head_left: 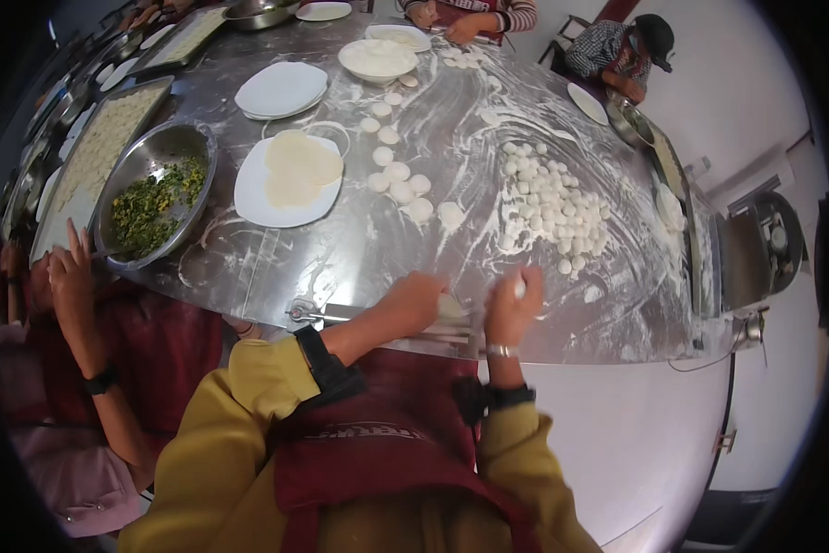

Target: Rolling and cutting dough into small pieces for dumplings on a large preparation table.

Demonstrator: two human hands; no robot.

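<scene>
My left hand is curled above the near edge of the steel table, over a metal lever tool. A pale, flat piece shows beside its fingers; whether the hand grips it or the tool is not clear. To the right, my right hand is raised and slightly blurred, its fingers closed around a small white dough piece. Many floured dough pieces lie beyond it. Flattened dough discs form a loose line in the middle. Thin dough wrappers rest on a white plate.
A steel bowl of chopped green and yellow filling stands left, near a co-worker's hand. Beyond are stacked plates, a bowl of flour and a filled tray. Co-workers' hands and a seated person are across the table.
</scene>
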